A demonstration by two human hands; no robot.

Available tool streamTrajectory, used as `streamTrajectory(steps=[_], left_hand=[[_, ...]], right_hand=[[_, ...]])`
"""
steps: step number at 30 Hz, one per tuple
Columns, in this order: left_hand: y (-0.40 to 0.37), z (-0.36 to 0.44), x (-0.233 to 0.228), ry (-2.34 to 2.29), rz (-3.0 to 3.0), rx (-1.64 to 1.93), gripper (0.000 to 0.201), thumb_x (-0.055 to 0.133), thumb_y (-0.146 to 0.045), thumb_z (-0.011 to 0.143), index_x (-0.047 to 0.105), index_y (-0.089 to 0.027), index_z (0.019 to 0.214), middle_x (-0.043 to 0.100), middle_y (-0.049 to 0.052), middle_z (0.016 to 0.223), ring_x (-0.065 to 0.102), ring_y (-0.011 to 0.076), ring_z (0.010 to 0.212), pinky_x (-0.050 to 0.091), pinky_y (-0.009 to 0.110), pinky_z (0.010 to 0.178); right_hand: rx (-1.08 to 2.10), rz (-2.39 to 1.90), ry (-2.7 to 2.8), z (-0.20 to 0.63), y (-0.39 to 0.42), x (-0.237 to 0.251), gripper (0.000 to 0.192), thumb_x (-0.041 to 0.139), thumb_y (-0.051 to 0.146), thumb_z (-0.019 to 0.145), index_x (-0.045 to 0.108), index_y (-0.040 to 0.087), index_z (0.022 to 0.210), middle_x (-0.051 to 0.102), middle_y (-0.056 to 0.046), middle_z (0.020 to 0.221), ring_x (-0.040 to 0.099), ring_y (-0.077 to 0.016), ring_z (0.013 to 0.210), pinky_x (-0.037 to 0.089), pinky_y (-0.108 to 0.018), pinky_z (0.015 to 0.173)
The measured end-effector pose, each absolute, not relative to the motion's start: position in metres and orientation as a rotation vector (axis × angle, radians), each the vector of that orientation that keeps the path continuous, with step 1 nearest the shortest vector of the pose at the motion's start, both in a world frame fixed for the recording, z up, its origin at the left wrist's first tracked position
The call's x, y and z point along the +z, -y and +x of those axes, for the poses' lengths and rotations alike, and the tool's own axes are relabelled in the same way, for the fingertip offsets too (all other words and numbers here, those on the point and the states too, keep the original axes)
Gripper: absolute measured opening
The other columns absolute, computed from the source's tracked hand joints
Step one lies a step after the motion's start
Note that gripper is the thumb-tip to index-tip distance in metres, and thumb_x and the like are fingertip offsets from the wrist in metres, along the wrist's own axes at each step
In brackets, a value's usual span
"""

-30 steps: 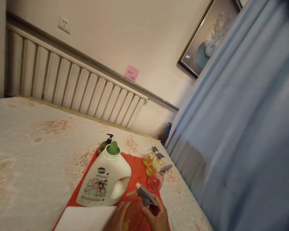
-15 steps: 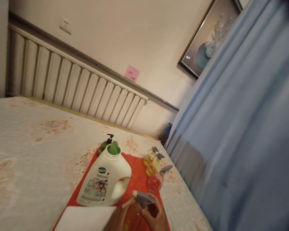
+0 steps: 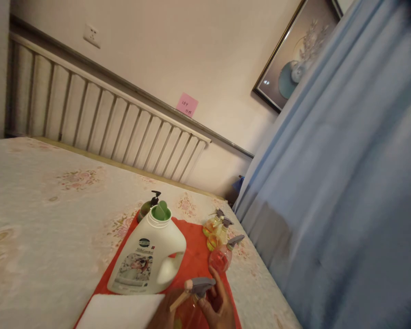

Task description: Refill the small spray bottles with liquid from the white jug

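Low in the view is a clear spray bottle (image 3: 188, 315) with a grey trigger head and a peach nozzle and trigger. At its neck, my right hand (image 3: 222, 304) is closed, thumb against the collar and index finger stretched up beside the head. My left hand (image 3: 162, 313) is wrapped on the bottle's left side, its fingers mostly hidden. Just beyond stands a large white detergent jug (image 3: 147, 256), uncapped, with something green in its mouth. A pink spray bottle (image 3: 221, 258) stands just past my right fingertips.
Two yellow spray bottles (image 3: 216, 233) stand behind the pink one. A dark pump bottle (image 3: 145, 210) is behind the jug. A red mat (image 3: 192, 237) lies under them, with a white flat item (image 3: 119, 310) at front left. A blue curtain (image 3: 311, 183) borders the right side.
The spray bottle's head has turned and shifted slightly left. My right index finger has straightened upward, away from the head. The other bottles and the jug stay put.
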State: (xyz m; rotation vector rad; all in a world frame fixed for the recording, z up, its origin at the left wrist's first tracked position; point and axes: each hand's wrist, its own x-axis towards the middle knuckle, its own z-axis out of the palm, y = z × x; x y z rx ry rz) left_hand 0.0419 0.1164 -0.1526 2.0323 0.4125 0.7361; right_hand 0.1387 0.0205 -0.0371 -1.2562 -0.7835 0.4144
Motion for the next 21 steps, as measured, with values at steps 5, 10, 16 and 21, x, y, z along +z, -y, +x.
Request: streamTrajectory(steps=[5, 10, 16, 21], left_hand=[[-0.115, 0.032, -0.125, -0.398, 1.979, 0.729, 0.085, 0.076, -0.02, 0.06, 0.047, -0.033, 0.139, 0.053, 0.004, 0.145, 0.044, 0.0358, 0.135, 0.035, 0.051, 0.115], [-0.114, 0.036, -0.12, -0.337, 1.932, 0.752, 0.082, 0.075, -0.022, 0.059, 0.049, -0.044, 0.134, 0.062, -0.003, 0.134, 0.051, 0.0369, 0.129, 0.042, 0.052, 0.111], [-0.114, 0.033, -0.11, -0.267, 1.892, 0.748, 0.08, 0.076, -0.029, 0.063, 0.045, -0.051, 0.134, 0.066, -0.005, 0.127, 0.055, 0.036, 0.124, 0.049, 0.049, 0.104], [-0.113, 0.027, -0.105, -0.261, 1.892, 0.727, 0.072, 0.073, -0.027, 0.067, 0.048, -0.045, 0.132, 0.064, -0.003, 0.127, 0.057, 0.032, 0.121, 0.049, 0.044, 0.104]], right_hand=[[0.267, -1.347, 0.813, 0.136, -0.017, -0.043, 0.075, 0.071, 0.049, 0.074, 0.049, 0.021, 0.14, 0.071, -0.003, 0.083, 0.066, -0.0222, 0.079, 0.054, -0.032, 0.077], [0.057, -1.57, 0.836, 0.133, -0.012, -0.052, 0.055, 0.068, 0.043, 0.077, 0.06, 0.028, 0.13, 0.072, -0.007, 0.109, 0.068, -0.0282, 0.095, 0.054, -0.038, 0.088], [0.023, -1.611, 0.875, 0.134, -0.012, -0.054, 0.051, 0.073, 0.031, 0.068, 0.068, 0.029, 0.119, 0.073, -0.006, 0.11, 0.068, -0.0304, 0.1, 0.054, -0.038, 0.091], [-0.037, -1.613, 0.84, 0.135, -0.014, -0.05, 0.052, 0.078, 0.025, 0.064, 0.07, 0.023, 0.115, 0.071, -0.009, 0.115, 0.066, -0.0314, 0.106, 0.055, -0.036, 0.088]])
